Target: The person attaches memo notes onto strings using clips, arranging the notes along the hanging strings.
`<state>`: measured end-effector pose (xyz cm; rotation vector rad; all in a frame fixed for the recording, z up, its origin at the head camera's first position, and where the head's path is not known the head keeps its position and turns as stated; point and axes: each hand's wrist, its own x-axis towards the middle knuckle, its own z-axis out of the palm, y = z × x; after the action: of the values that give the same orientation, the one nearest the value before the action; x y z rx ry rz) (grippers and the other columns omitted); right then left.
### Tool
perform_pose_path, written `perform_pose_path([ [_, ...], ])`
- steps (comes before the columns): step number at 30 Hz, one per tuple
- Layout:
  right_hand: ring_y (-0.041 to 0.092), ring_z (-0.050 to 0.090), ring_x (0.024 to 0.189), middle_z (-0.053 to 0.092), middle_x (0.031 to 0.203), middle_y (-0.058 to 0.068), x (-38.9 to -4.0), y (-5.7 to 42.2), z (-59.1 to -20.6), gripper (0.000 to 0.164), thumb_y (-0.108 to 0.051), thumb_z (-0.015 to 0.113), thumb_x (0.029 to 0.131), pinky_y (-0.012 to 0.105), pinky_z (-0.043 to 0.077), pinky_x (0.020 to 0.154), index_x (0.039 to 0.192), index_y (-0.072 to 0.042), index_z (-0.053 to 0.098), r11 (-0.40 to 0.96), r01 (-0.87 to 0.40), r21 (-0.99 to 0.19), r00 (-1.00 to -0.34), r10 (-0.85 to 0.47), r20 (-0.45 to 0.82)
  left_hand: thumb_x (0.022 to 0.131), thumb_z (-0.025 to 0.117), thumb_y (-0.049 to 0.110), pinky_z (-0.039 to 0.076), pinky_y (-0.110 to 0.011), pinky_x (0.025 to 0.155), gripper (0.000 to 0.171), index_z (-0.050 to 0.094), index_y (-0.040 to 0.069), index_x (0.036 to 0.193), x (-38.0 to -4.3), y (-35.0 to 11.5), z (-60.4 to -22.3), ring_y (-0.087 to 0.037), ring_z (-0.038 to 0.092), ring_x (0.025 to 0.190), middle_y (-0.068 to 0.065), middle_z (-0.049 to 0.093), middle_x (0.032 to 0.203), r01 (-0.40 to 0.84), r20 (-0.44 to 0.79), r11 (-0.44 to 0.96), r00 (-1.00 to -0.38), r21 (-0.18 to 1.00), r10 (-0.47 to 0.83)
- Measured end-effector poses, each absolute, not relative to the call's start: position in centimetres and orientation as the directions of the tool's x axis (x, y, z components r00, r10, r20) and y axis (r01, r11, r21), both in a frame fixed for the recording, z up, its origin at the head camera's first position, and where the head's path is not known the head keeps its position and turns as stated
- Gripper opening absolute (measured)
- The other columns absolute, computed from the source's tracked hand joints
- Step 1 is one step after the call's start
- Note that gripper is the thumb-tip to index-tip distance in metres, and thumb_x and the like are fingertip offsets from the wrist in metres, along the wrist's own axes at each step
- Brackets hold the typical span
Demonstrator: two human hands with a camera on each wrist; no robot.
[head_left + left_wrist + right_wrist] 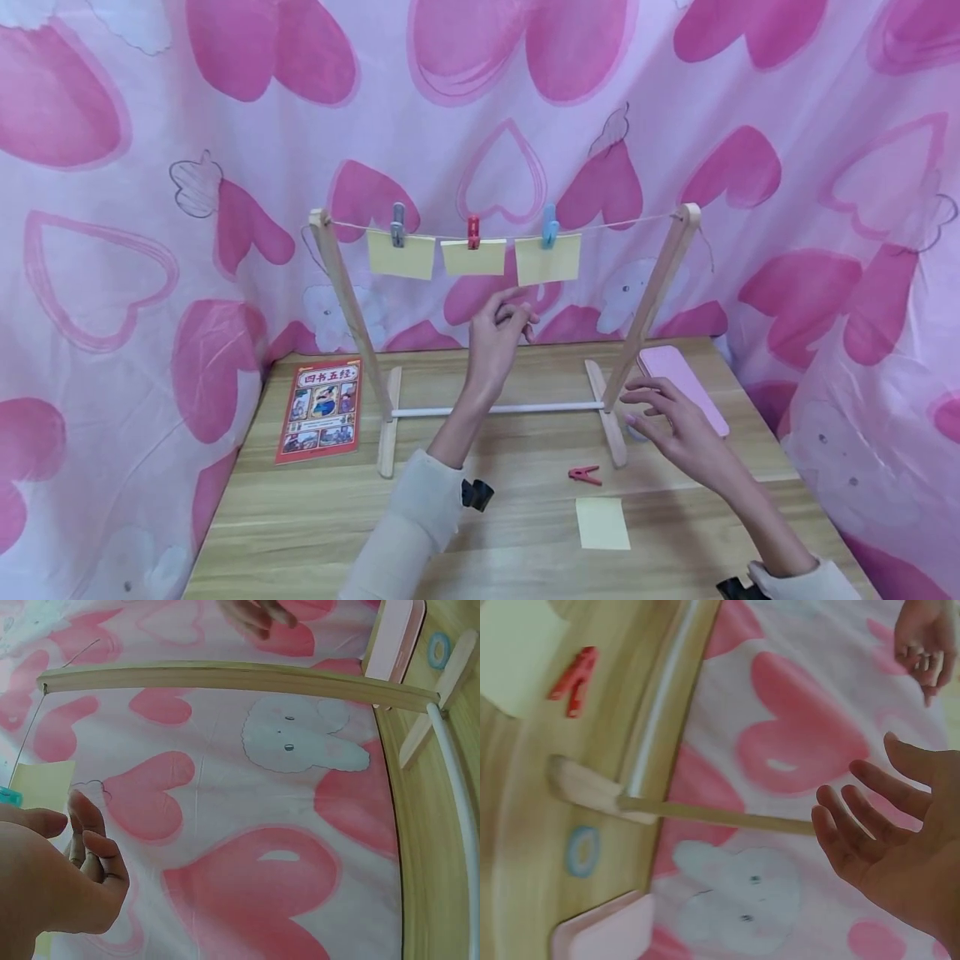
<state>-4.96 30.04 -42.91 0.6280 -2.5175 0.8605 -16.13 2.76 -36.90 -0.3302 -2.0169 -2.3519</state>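
Note:
Three yellow paper notes hang from a string between wooden posts, held by a grey clothespin (398, 227), a red clothespin (473, 232) and a blue clothespin (551, 227). Just below the right-hand hanging note (547, 260) is my left hand (497, 342), its fingers loosely bent around nothing. My right hand (678, 429), holding nothing, hovers beside the right post with fingers spread and slightly bent, as the right wrist view also shows. On the table in front of the rack lie another red clothespin (585, 475) and a loose yellow note (603, 524).
The wooden rack's right post (651, 308) leans outward, and a white rod (540, 408) joins its feet. A red booklet (320, 410) lies at the left. Behind the right hand are a pink case (684, 390) and a blue ring (439, 650). A heart-patterned curtain (480, 125) closes off the back.

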Motion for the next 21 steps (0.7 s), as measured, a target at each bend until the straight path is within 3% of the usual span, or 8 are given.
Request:
perform_pose_path([
  [3, 0.017, 0.065, 0.115, 0.070, 0.124, 0.012, -4.7, 30.6, -44.2, 0.033, 0.010, 0.085, 0.084, 0.010, 0.055, 0.089, 0.113, -0.004, 0.078, 0.723, -0.505, -0.470, -0.830, -0.259, 0.494, 0.110, 0.067, 0.013, 0.064, -0.036, 0.093, 0.033, 0.068, 0.004, 0.141, -15.8, 2.6, -37.9, -0.018, 0.073, 0.082, -0.016, 0.080, 0.105, 0.177, 0.191, -0.107, -0.973, 0.978, 0.130],
  [6, 0.027, 0.067, 0.114, 0.070, 0.125, 0.014, -4.5, 31.2, -45.9, 0.034, 0.006, 0.088, 0.084, 0.004, 0.046, 0.095, 0.115, -0.003, 0.078, 0.747, -0.474, -0.467, -0.844, -0.234, 0.483, 0.109, 0.068, 0.013, 0.058, -0.046, 0.110, 0.028, 0.073, 0.004, 0.135, -15.0, 2.3, -40.1, -0.024, 0.078, 0.107, -0.014, 0.081, 0.118, 0.256, 0.246, 0.049, -0.958, 0.966, 0.148],
  [10, 0.041, 0.067, 0.119, 0.068, 0.132, 0.019, -4.2, 31.7, -48.1, 0.042, 0.001, 0.090, 0.084, 0.004, 0.036, 0.102, 0.124, 0.000, 0.076, 0.775, -0.430, -0.463, -0.869, -0.215, 0.446, 0.106, 0.068, 0.011, 0.044, -0.061, 0.124, 0.030, 0.074, 0.003, 0.134, -13.8, 1.8, -45.5, -0.041, 0.062, 0.142, -0.020, 0.068, 0.148, 0.428, 0.397, 0.278, -0.903, 0.860, 0.163],
  [13, 0.048, 0.063, 0.126, 0.065, 0.139, 0.023, -4.0, 31.9, -49.5, 0.051, -0.003, 0.090, 0.085, 0.017, 0.042, 0.105, 0.132, 0.002, 0.072, 0.787, -0.403, -0.467, -0.884, -0.202, 0.423, 0.107, 0.069, 0.021, 0.027, -0.063, 0.133, 0.042, 0.067, 0.004, 0.145, -14.4, 2.1, -53.9, -0.046, 0.040, 0.159, -0.025, 0.046, 0.169, 0.517, 0.496, 0.391, -0.853, 0.762, 0.162],
  [15, 0.050, 0.061, 0.129, 0.063, 0.142, 0.025, -4.0, 32.0, -50.5, 0.058, -0.004, 0.091, 0.083, 0.033, 0.048, 0.103, 0.136, 0.002, 0.070, 0.793, -0.400, -0.459, -0.883, -0.200, 0.424, 0.107, 0.070, 0.029, 0.016, -0.059, 0.138, 0.053, 0.060, 0.007, 0.154, -14.2, 2.3, -59.2, -0.044, 0.023, 0.167, -0.024, 0.030, 0.177, 0.526, 0.506, 0.420, -0.846, 0.740, 0.168],
  [17, 0.051, 0.060, 0.129, 0.062, 0.143, 0.028, -4.0, 31.9, -51.4, 0.065, -0.004, 0.093, 0.080, 0.050, 0.052, 0.100, 0.138, 0.003, 0.068, 0.791, -0.414, -0.451, -0.874, -0.207, 0.441, 0.108, 0.069, 0.040, 0.003, -0.046, 0.139, 0.065, 0.051, 0.010, 0.162, -13.4, 2.7, -63.5, -0.039, 0.010, 0.171, -0.023, 0.017, 0.182, 0.504, 0.473, 0.436, -0.861, 0.746, 0.185],
  [19, 0.053, 0.059, 0.129, 0.060, 0.144, 0.030, -4.0, 31.8, -52.4, 0.071, -0.005, 0.095, 0.076, 0.062, 0.054, 0.096, 0.140, 0.004, 0.066, 0.783, -0.434, -0.445, -0.863, -0.219, 0.456, 0.107, 0.069, 0.043, 0.002, -0.047, 0.138, 0.071, 0.045, 0.009, 0.166, -11.2, 2.9, -64.3, -0.040, 0.004, 0.171, -0.024, 0.010, 0.183, 0.458, 0.404, 0.399, -0.889, 0.795, 0.216],
  [21, 0.056, 0.058, 0.128, 0.059, 0.144, 0.033, -4.0, 31.6, -53.5, 0.077, -0.005, 0.097, 0.072, 0.072, 0.053, 0.095, 0.140, 0.005, 0.065, 0.775, -0.457, -0.436, -0.850, -0.237, 0.470, 0.105, 0.071, 0.045, 0.011, -0.058, 0.136, 0.079, 0.042, 0.004, 0.167, -8.6, 3.2, -63.2, -0.048, 0.005, 0.169, -0.028, 0.008, 0.181, 0.389, 0.306, 0.392, -0.916, 0.834, 0.258],
])
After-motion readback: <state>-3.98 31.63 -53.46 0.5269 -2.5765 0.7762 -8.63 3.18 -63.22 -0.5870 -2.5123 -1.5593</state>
